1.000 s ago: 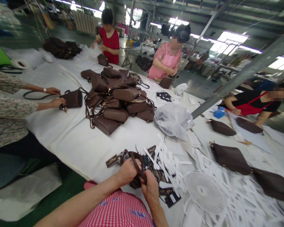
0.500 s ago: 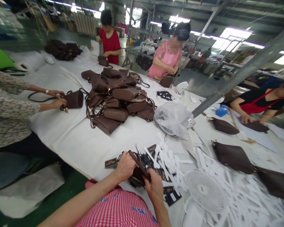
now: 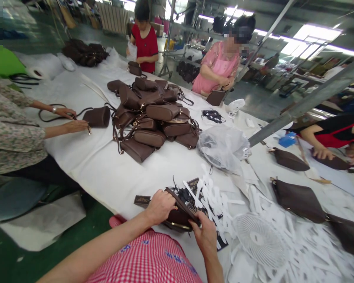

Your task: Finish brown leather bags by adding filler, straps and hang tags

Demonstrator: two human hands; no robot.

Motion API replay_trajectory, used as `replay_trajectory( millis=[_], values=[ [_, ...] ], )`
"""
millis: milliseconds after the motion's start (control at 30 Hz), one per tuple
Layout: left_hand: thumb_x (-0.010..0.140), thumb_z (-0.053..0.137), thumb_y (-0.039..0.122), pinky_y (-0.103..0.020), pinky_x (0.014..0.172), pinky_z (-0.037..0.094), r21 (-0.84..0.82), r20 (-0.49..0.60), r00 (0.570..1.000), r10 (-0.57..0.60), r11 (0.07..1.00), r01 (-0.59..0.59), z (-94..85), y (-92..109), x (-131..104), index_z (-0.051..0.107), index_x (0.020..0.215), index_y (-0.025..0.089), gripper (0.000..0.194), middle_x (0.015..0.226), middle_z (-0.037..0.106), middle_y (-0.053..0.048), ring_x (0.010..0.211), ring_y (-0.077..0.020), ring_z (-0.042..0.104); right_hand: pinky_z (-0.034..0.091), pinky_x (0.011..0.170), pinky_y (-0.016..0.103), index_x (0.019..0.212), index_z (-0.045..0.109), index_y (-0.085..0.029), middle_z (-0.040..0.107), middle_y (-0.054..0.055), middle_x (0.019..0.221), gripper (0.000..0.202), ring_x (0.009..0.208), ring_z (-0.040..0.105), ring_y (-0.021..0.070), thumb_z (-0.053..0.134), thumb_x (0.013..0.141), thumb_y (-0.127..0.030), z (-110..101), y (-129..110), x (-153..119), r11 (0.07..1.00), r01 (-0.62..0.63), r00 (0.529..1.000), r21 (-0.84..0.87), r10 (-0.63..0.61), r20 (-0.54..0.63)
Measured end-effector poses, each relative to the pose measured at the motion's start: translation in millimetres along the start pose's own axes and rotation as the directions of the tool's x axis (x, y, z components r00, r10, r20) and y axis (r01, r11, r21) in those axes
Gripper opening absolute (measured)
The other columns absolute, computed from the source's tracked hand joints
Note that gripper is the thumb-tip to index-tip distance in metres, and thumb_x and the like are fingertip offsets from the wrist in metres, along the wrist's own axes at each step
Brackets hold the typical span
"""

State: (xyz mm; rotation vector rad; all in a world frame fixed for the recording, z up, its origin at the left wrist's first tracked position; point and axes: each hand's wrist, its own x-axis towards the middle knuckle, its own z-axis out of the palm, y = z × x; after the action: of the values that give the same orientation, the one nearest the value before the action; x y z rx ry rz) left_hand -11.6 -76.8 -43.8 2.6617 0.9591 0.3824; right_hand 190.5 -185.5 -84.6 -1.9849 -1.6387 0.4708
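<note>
A small dark brown handbag (image 3: 178, 217) lies in front of me at the table's near edge, its mouth parted and a gold-coloured zip edge showing. My left hand (image 3: 161, 206) is closed on the bag's left end, near the zip. With thumb and fingers, my right hand (image 3: 205, 232) grips the right end of its rim. A black hang tag (image 3: 142, 200) with gold lettering sticks out left of my left hand. Behind the bag lie more black tags and cords, partly covered by white paper strips (image 3: 205, 186).
A pile of brown handbags (image 3: 153, 118) sits mid-table, beside a clear plastic bag (image 3: 222, 147). A white fan (image 3: 259, 240) stands among paper strips at right, near brown pouches (image 3: 297, 200). A metal post (image 3: 306, 104) slants across. Co-workers handle bags around the table.
The bag's mouth has tipped toward me and its gold zip edge now shows. My right hand has shifted slightly right. At left, a co-worker's hands have moved on their bag.
</note>
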Motion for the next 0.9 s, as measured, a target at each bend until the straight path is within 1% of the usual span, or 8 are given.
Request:
replay_trajectory(
  millis=[200,400,467,567,633,767,833,900],
  values=[
    [0.092,0.051,0.027,-0.033,0.066,0.031,0.021,-0.046,0.995,0.086,0.996,-0.085,-3.5,-3.7,-4.7,0.056,0.078,0.016,0.018,0.079,0.058,-0.004,0.077,-0.0192,0.051,0.042,0.062,0.03,0.077,0.057,-0.022,0.066,0.002,0.07,0.014,0.065,0.061,0.0209,0.056,0.08,-0.036,-3.2,10.5,-4.4,1.0,0.003,1.0,0.004,-0.003,-0.027],
    [0.092,0.05,0.025,-0.03,0.068,0.037,-0.112,-0.078,0.997,-0.006,0.994,-0.003,-1.1,-18.5,-2.5,0.055,0.077,0.017,0.018,0.081,0.056,-0.004,0.08,-0.0188,0.049,0.042,0.056,0.031,0.079,0.056,-0.023,0.064,0.002,0.067,0.013,0.061,0.059,0.0224,0.052,0.082,-0.035,-3.9,31.4,-4.1,0.989,-0.078,0.997,-0.122,0.074,-0.034],
    [0.093,0.049,0.022,-0.028,0.071,0.039,-0.238,-0.094,0.993,-0.076,0.97,0.051,0.5,-23.6,-2.1,0.055,0.076,0.017,0.018,0.082,0.055,-0.003,0.082,-0.0178,0.049,0.045,0.064,0.035,0.088,0.058,-0.021,0.065,0.006,0.079,0.016,0.072,0.06,0.0251,0.05,0.083,-0.034,-5.4,21.4,3.0,0.984,-0.036,0.998,-0.172,0.026,-0.061],
    [0.091,0.051,0.02,-0.027,0.075,0.041,-0.413,-0.107,0.984,-0.141,0.907,0.085,2.2,-28.5,-5.4,0.057,0.075,0.017,0.017,0.081,0.055,-0.002,0.082,-0.0164,0.05,0.045,0.081,0.042,0.105,0.057,-0.017,0.062,0.015,0.101,0.025,0.095,0.057,0.0297,0.048,0.086,-0.031,-3.7,-12.3,9.9,0.968,0.029,0.974,-0.249,-0.084,-0.212],
    [0.089,0.054,0.02,-0.026,0.074,0.042,-0.501,-0.094,0.981,-0.17,0.859,0.101,2.7,-30.0,-8.7,0.059,0.074,0.017,0.016,0.08,0.055,-0.002,0.081,-0.0156,0.051,0.044,0.085,0.041,0.107,0.057,-0.017,0.061,0.015,0.101,0.024,0.097,0.056,0.0278,0.047,0.089,-0.029,2.7,-39.1,10.2,0.964,0.099,0.956,-0.247,-0.161,-0.246],
    [0.084,0.058,0.017,-0.025,0.075,0.043,-0.651,-0.015,0.983,-0.184,0.748,0.13,0.5,-35.7,-12.8,0.063,0.073,0.017,0.012,0.082,0.057,-0.002,0.083,-0.0147,0.054,0.045,0.071,0.029,0.114,0.057,-0.02,0.063,0.007,0.086,0.027,0.079,0.06,0.02,0.043,0.094,-0.033,22.6,-78.0,12.6,0.933,0.309,0.95,-0.181,-0.313,0.011],
    [0.079,0.06,0.014,-0.026,0.077,0.044,-0.748,0.026,0.987,-0.162,0.652,0.126,-1.1,-43.2,-14.9,0.065,0.076,0.017,0.006,0.087,0.059,-0.002,0.085,-0.0149,0.055,0.043,0.064,0.028,0.12,0.056,-0.02,0.064,0.007,0.083,0.036,0.076,0.061,0.0202,0.045,0.093,-0.04,30.3,-87.7,18.1,0.91,0.346,0.938,-0.23,-0.341,0.064],
    [0.074,0.059,0.01,-0.026,0.077,0.046,-0.854,0.085,0.979,-0.185,0.493,0.167,-0.9,-53.2,-18.8,0.065,0.084,0.016,0.013,0.088,0.061,-0.003,0.083,-0.0146,0.057,0.04,0.059,0.027,0.118,0.057,-0.019,0.065,0.007,0.08,0.039,0.072,0.061,0.0202,0.047,0.092,-0.046,35.3,-94.3,24.7,0.895,0.339,0.94,-0.29,-0.333,0.072]
  ],
)
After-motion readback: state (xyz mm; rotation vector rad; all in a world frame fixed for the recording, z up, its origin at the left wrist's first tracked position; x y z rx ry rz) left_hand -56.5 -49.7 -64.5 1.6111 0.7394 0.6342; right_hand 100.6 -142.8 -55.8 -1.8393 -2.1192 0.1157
